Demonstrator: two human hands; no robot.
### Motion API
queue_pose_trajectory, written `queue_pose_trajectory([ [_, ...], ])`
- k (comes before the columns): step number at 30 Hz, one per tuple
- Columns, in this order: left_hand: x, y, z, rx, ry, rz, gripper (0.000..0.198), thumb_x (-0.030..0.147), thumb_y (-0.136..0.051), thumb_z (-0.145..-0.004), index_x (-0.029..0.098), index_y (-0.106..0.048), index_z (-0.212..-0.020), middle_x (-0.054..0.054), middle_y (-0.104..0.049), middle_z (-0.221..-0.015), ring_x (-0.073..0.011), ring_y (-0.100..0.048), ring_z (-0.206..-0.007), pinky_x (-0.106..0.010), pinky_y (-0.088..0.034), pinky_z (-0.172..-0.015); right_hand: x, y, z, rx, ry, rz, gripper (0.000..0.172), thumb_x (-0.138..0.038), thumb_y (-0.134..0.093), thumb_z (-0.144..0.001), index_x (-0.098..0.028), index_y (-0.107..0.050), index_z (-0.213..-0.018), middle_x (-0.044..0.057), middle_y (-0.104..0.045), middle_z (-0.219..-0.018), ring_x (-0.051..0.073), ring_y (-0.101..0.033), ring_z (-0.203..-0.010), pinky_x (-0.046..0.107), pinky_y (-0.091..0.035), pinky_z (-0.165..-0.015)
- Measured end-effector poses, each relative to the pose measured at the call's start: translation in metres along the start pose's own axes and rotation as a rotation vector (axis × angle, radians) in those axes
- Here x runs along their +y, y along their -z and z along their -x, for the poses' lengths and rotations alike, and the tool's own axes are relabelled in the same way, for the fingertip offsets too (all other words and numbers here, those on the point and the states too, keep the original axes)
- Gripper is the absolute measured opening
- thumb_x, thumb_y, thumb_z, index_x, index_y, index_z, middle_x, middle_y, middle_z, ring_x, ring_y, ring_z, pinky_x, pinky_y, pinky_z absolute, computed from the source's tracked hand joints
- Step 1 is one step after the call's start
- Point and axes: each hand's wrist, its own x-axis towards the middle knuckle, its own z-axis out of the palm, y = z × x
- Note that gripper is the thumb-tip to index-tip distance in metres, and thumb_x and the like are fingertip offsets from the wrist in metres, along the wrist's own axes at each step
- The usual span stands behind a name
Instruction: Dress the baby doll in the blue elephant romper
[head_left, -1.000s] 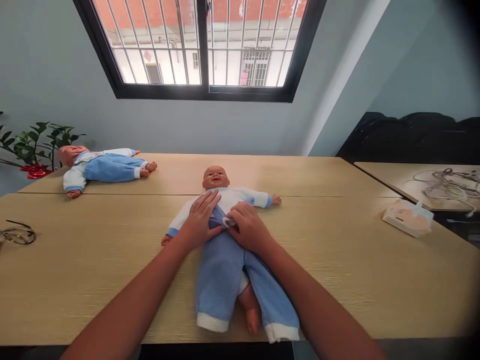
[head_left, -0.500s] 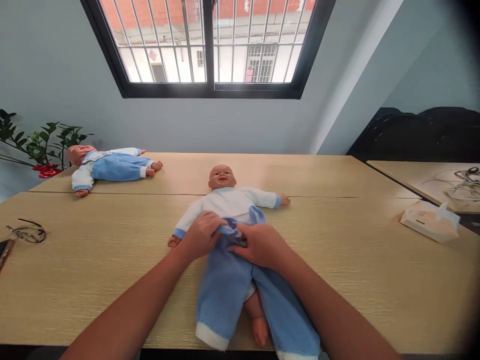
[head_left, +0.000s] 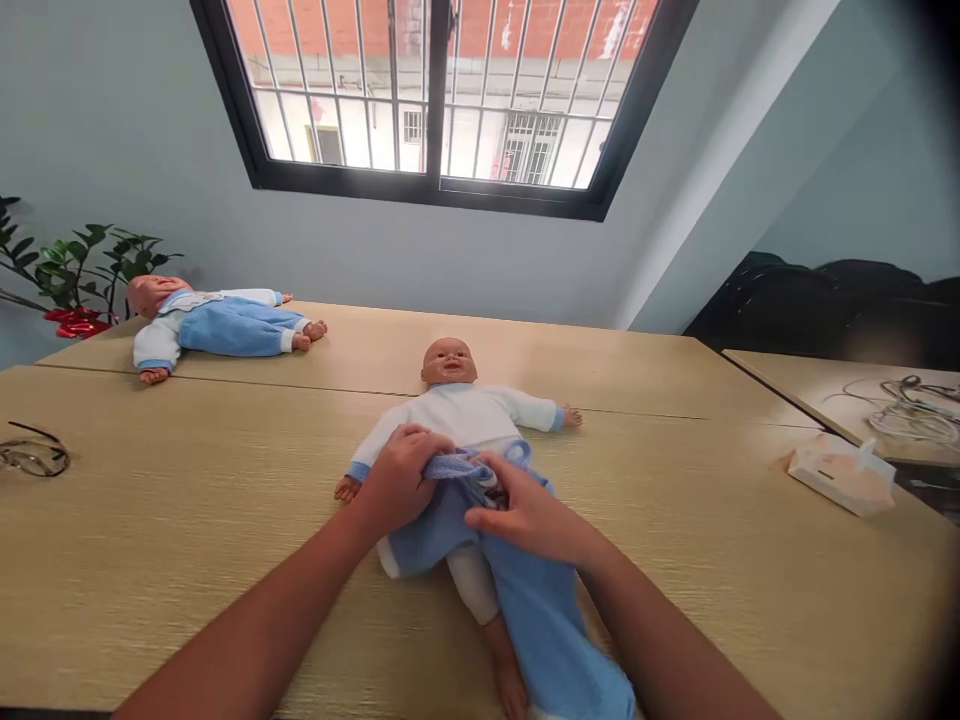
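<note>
A baby doll (head_left: 450,362) in a white top (head_left: 469,415) lies on its back on the table in front of me, arms spread. Blue trousers with white cuffs (head_left: 536,600) lie bunched over its middle, with one white-clad leg and a bare foot (head_left: 511,685) showing outside them. My left hand (head_left: 409,475) is closed on the waist edge of the trousers, beside the doll's arm. Opposite it, my right hand (head_left: 525,510) grips the bunched waist between fingers and thumb. The doll's other leg is mostly hidden under the cloth and my right forearm.
A second doll (head_left: 232,325), dressed in white and blue, lies at the back left near a potted plant (head_left: 75,265). Glasses (head_left: 37,455) rest at the left edge. On the right are a tissue box (head_left: 841,470) and coiled cables (head_left: 911,410).
The left trouser leg has been drawn up towards the waist, baring more of the doll's white-clad leg. Both hands stay at the waist. The view has tilted slightly.
</note>
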Motion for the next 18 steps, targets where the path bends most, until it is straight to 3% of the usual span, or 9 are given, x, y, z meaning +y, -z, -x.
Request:
queue_pose_trajectory([
  [2, 0.003, -0.003, 0.002, 0.060, 0.065, 0.087, 0.032, 0.005, -0.050, -0.077, 0.022, -0.064, -0.100, -0.006, -0.073, -0.099, -0.0262, -0.064, -0.107, -0.039, -0.052, -0.095, 0.001, -0.001, -0.002, -0.101, -0.055, -0.074, 0.059, -0.044, -0.085, -0.081, -0.023, -0.058, -0.129, 0.005, -0.067, -0.116, 0.024, -0.061, -0.099, 0.035, -0.051, -0.085],
  [4, 0.008, -0.005, 0.004, 0.016, 0.144, 0.228, 0.030, 0.006, -0.048, -0.079, 0.022, -0.061, -0.101, -0.003, -0.072, -0.092, -0.0218, -0.066, -0.093, -0.034, -0.053, -0.085, 0.004, 0.000, -0.004, -0.164, -0.047, -0.114, 0.042, -0.036, -0.083, -0.083, -0.022, -0.063, -0.117, 0.002, -0.069, -0.109, 0.022, -0.061, -0.095, 0.033, -0.050, -0.083],
  [6, 0.013, -0.004, 0.004, -0.098, 0.217, 0.368, 0.025, 0.011, -0.046, -0.088, 0.023, -0.059, -0.106, 0.000, -0.070, -0.087, -0.0182, -0.065, -0.080, -0.031, -0.051, -0.078, 0.009, 0.002, -0.006, -0.201, -0.049, -0.140, 0.014, -0.032, -0.072, -0.090, -0.021, -0.065, -0.097, -0.002, -0.066, -0.090, 0.018, -0.058, -0.081, 0.030, -0.047, -0.075],
  [9, 0.017, 0.005, 0.004, -0.304, 0.244, 0.435, 0.023, 0.029, -0.049, -0.099, 0.022, -0.059, -0.119, 0.000, -0.070, -0.088, -0.0181, -0.064, -0.077, -0.029, -0.049, -0.072, 0.016, 0.006, -0.007, -0.188, -0.066, -0.237, 0.021, -0.037, -0.067, -0.095, -0.019, -0.064, -0.085, -0.004, -0.061, -0.078, 0.015, -0.052, -0.072, 0.028, -0.043, -0.072],
  [13, 0.015, 0.017, 0.000, -0.499, 0.211, 0.315, 0.055, 0.050, -0.074, -0.086, 0.023, -0.059, -0.131, -0.003, -0.074, -0.103, -0.0223, -0.067, -0.085, -0.030, -0.049, -0.072, 0.022, 0.008, -0.006, -0.159, -0.084, -0.334, 0.025, -0.042, -0.071, -0.093, -0.017, -0.068, -0.088, -0.002, -0.065, -0.082, 0.015, -0.054, -0.075, 0.029, -0.044, -0.076],
  [15, 0.012, 0.018, -0.003, -0.532, 0.196, 0.241, 0.049, 0.050, -0.079, -0.082, 0.023, -0.065, -0.120, -0.003, -0.074, -0.100, -0.0235, -0.066, -0.087, -0.030, -0.049, -0.074, 0.024, 0.008, -0.005, -0.171, -0.086, -0.342, 0.024, -0.042, -0.071, -0.093, -0.017, -0.070, -0.091, -0.001, -0.067, -0.087, 0.016, -0.055, -0.078, 0.030, -0.045, -0.079],
  [18, 0.011, 0.016, -0.005, -0.555, 0.139, 0.184, 0.028, 0.048, -0.071, -0.090, 0.020, -0.069, -0.093, -0.002, -0.072, -0.090, -0.0215, -0.063, -0.083, -0.030, -0.046, -0.076, 0.026, 0.007, -0.004, -0.187, -0.081, -0.392, 0.029, -0.047, -0.071, -0.093, -0.018, -0.072, -0.099, 0.000, -0.069, -0.095, 0.017, -0.057, -0.084, 0.030, -0.045, -0.084],
])
